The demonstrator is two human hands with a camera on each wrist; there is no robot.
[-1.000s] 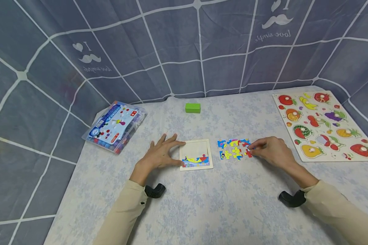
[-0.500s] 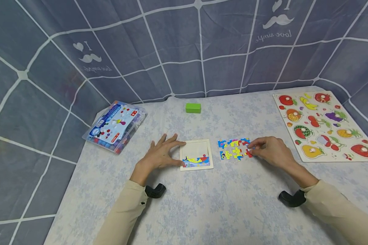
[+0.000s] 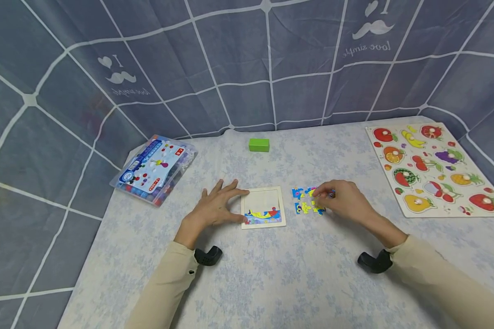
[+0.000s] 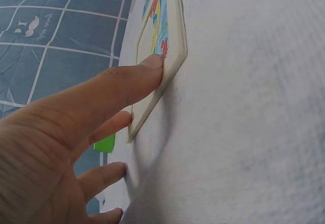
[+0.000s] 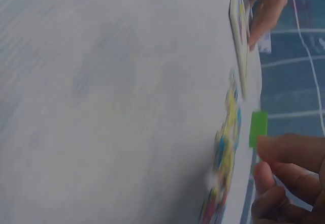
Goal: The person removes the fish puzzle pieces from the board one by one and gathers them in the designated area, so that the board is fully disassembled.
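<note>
The wooden frame [image 3: 267, 225] is touched by the wide-spread left hand [image 3: 215, 206]; whether anything is held by the right hand [image 3: 342, 199] cannot be told. Puzzle pieces [image 3: 305, 208] alongside, partly covered in the head view, are bared, blurred, in the right wrist view.

Head view: looked forward and down from above the near side of the table [image 3: 247, 278], set well back, and covered left hand [image 3: 214, 208], right hand [image 3: 346, 200] and grid-patterned curtain [image 3: 238, 59]. Left wrist view: looked very closely along the thumb to the puzzle frame [image 3: 263, 200]; turned sideways, curtain at picture left. Right wrist view: looked low across the table, also sideways, curtain at picture right, left hand beyond. All three shared frame, curtain and green block [image 3: 259, 145].
</note>
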